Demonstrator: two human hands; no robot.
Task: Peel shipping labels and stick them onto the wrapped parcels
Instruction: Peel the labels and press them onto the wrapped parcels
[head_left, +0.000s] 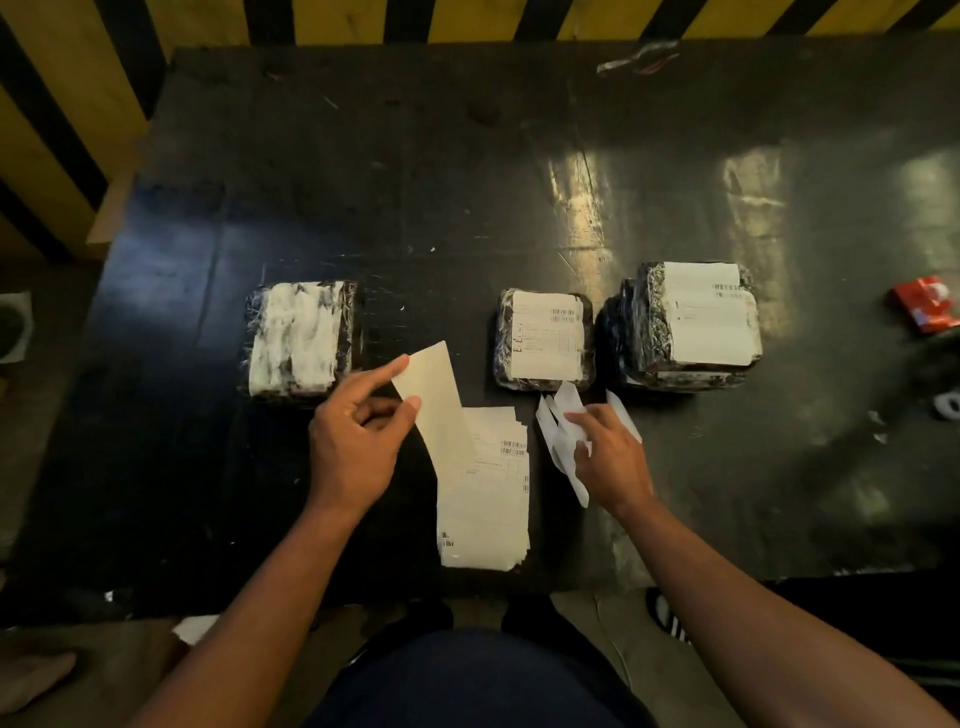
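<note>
Left hand (353, 447) fingers pinch a peeled label (431, 400) above the label stack (485, 514); right hand (610, 457) fingers clutch backing strips (558, 431). Unlabelled parcel (298, 338) at ten o'clock.

Bare arms, dark blue clothing, striped sandal down below

Both forearms come into view uncovered, no sleeves reaching the wrists, no watch, no bands, no rings showing on the left hand (358, 447) or the right hand (610, 452), and no gloves either. At the bottom centre there's dark navy clothing (467, 675) over the body, plain, without print or logo that can be made out. Off to the lower right, under the edge, a dark sandal with white stripes (667, 616) peeks out, only partly seen. At the far lower left a bare foot (31, 675) shows on the floor, blurred, and whose it is cannot be told.
</note>
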